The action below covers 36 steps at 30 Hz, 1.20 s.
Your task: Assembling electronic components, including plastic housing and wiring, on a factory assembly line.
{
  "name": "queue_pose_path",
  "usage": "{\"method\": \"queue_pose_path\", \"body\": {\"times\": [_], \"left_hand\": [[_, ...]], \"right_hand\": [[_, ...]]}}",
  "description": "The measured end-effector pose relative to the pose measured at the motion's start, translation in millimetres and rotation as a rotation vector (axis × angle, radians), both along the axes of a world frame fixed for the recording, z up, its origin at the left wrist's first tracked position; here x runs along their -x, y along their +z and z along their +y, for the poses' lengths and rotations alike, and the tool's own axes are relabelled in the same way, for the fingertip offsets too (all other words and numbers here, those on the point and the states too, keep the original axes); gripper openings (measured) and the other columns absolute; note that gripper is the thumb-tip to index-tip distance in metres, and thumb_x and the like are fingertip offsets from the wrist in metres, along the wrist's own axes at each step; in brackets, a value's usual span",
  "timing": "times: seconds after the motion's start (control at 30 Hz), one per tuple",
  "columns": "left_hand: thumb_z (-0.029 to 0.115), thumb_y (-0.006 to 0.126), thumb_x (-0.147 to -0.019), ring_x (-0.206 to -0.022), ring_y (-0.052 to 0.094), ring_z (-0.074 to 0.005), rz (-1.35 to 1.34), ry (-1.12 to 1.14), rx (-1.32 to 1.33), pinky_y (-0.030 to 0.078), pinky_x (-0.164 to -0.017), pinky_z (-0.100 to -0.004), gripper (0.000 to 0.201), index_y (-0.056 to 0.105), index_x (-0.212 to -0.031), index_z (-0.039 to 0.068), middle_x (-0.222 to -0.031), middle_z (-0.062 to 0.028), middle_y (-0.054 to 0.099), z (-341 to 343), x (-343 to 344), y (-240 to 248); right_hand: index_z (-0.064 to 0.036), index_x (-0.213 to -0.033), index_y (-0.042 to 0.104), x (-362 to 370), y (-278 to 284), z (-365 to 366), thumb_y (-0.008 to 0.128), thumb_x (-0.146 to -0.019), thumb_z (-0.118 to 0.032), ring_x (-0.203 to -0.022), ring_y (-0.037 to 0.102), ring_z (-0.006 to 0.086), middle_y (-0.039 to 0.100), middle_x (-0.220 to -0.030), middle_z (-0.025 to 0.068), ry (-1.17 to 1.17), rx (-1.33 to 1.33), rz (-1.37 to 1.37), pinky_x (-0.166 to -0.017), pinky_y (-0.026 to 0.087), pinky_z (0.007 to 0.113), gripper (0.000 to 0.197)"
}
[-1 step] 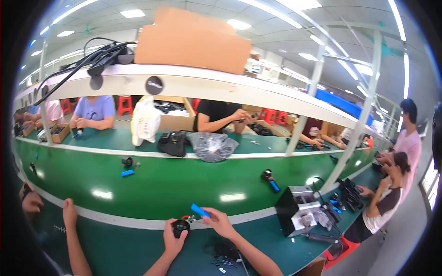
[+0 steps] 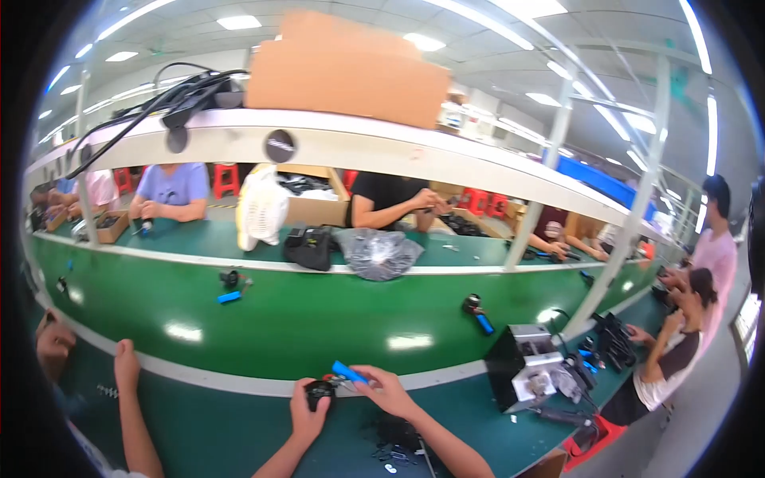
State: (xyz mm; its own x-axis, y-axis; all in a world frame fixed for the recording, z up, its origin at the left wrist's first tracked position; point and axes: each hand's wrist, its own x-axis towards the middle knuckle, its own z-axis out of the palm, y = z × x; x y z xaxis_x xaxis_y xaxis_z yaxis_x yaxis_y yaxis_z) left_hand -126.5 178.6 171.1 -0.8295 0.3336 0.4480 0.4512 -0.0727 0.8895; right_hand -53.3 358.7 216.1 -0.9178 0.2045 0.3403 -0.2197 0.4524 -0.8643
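My left hand [image 2: 307, 414] is closed around a small round black device part [image 2: 320, 392] just above the near edge of the green bench. Red and other thin wires [image 2: 331, 378] run from that part toward a blue cylindrical battery cell [image 2: 349, 372]. Between the thumb and fingers of my right hand [image 2: 386, 392], the blue cell is held at a slant, beside and slightly above the black part. Below my right hand lies a pile of small black pieces [image 2: 398, 434] with some metal bits.
Across the green belt [image 2: 351, 319] lie black parts with blue cells [image 2: 229, 297] [image 2: 480, 315]. A black-and-silver bench machine [image 2: 522, 370] stands to the right. Another person's arm [image 2: 131, 398] reaches in at left. Overhead runs a white shelf [image 2: 351, 135] bearing a cardboard box [image 2: 343, 72].
The whole view has shifted slightly, so the scene sits further right. My right hand has lowered the blue cell a little toward the black part. Both hands keep their hold.
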Motion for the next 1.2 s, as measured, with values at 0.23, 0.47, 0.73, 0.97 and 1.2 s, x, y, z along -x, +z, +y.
{"method": "queue_pose_path", "body": {"times": [0.23,0.47,0.73,0.97,1.2], "left_hand": [[0.018,0.068,-0.071,-0.095,0.052,-0.0298,0.219,0.14,-0.042,0.038,-0.088,-0.0375,0.052,0.044,-0.112,0.001,-0.103,-0.0152,0.052,11,-3,-5],[0.006,0.058,-0.077,-0.092,0.052,-0.0294,0.355,0.136,0.065,0.038,-0.084,-0.038,0.025,0.05,-0.101,0.002,-0.095,-0.0122,0.056,3,1,13],[0.015,0.049,-0.087,-0.08,0.058,-0.0275,0.726,-0.134,-0.531,0.047,-0.073,-0.0303,0.015,0.054,-0.1,0.008,-0.088,-0.0103,0.06,-83,-62,232],[0.018,0.045,-0.09,-0.111,0.05,-0.0291,0.931,-0.197,-0.828,0.038,-0.096,-0.0411,0.033,0.049,-0.123,0.012,-0.122,-0.0135,0.051,-102,-105,268],[0.019,0.044,-0.09,-0.113,0.048,-0.0301,0.854,-0.062,-0.474,0.035,-0.098,-0.0415,0.036,0.046,-0.125,0.009,-0.124,-0.0142,0.049,-88,-107,264]], "right_hand": [[-0.0037,-0.107,0.056,-18,34,-11,0.065,-0.08,-0.012,-0.073,0.059,0.0092,0.063,-0.083,0.0054,-0.028,-0.068,-0.158,-0.061,0.047,0.024,0.029],[-0.0067,-0.085,0.063,-11,21,-8,0.067,-0.077,-0.018,-0.064,0.058,0.0162,0.061,-0.074,0.0068,-0.188,-0.362,-0.064,-0.058,0.046,0.027,0.015],[-0.0107,-0.097,0.062,-13,12,-19,0.063,-0.08,-0.03,-0.078,0.059,0.0263,0.06,-0.082,0.0112,-0.07,-0.545,-0.227,-0.07,0.047,0.036,0.026],[-0.0102,-0.116,0.055,-18,2,-55,0.056,-0.085,-0.037,-0.093,0.055,0.0291,0.059,-0.102,0.0105,0.268,-0.758,-0.076,-0.078,0.045,0.037,0.041],[-0.0073,-0.108,0.059,-53,36,-98,0.052,-0.084,-0.043,-0.103,0.053,0.0292,0.057,-0.111,0.0148,0.331,-0.873,-0.077,-0.084,0.042,0.044,0.044]]}}
